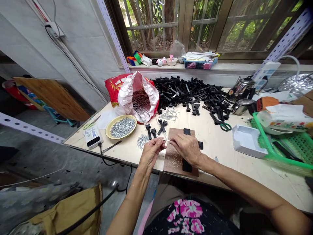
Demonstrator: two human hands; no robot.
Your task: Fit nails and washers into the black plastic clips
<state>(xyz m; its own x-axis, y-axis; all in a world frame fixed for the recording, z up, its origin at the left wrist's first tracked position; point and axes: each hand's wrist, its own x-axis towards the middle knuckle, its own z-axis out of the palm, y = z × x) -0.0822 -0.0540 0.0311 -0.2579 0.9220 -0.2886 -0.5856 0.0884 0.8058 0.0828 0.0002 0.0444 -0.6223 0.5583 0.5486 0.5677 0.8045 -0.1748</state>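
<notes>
Between my two hands, over the table's front part, runs a thin metal pin (pixel 166 140). My left hand (pixel 153 150) pinches its left end between thumb and fingertips. Closed fingers of my right hand (pixel 187 147) are on the other end, above a brown board (pixel 172 160) with black pads (pixel 187 164). Whether a small washer is on the pin I cannot make out. Just beyond my hands lie several black plastic parts with metal rods (pixel 161 126). A small heap of metal washers (pixel 142 141) is left of my left hand.
A yellow plate (pixel 107 132) carries many washers. Behind it stands an open red-and-white sack (pixel 153 94) of long pins. Black parts (pixel 186 88) are piled along the back. Scissors (pixel 225 126), a white tray (pixel 248 142) and a green basket (pixel 266 143) are at right.
</notes>
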